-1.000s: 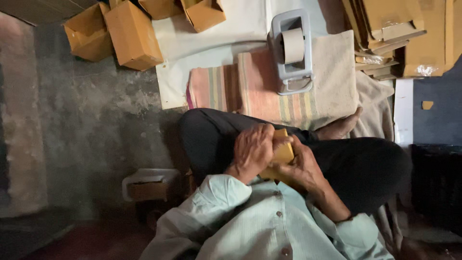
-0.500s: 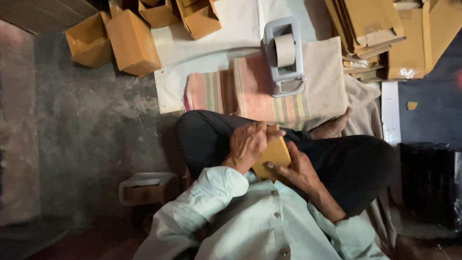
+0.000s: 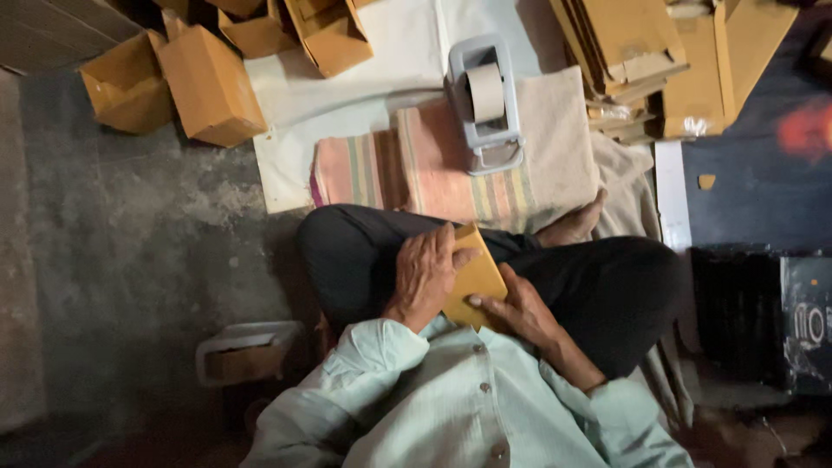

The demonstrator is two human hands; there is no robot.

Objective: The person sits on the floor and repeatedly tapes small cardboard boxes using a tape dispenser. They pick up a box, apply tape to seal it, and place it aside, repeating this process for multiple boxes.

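I sit cross-legged in dark trousers and a pale green shirt. Both hands hold a small tan cardboard piece [image 3: 475, 277] over my lap. My left hand [image 3: 425, 276] lies over its left side, fingers curled across the top edge. My right hand [image 3: 520, 310] supports it from below on the right, thumb pressed on its face. The cardboard looks flat or partly folded and is tilted, one corner pointing away from me.
A grey tape dispenser [image 3: 485, 104] stands on a striped cloth [image 3: 407, 173] in front of my knees. Folded tan boxes [image 3: 208, 82] lie at the far left, and flat cardboard blanks [image 3: 624, 48] are stacked at the far right. A white sheet [image 3: 381, 61] lies behind, and a small pale holder [image 3: 247, 351] sits by my left hip.
The cardboard piece has turned in my hands and now shows a broader flat face. My left hand has slid further over its top edge.
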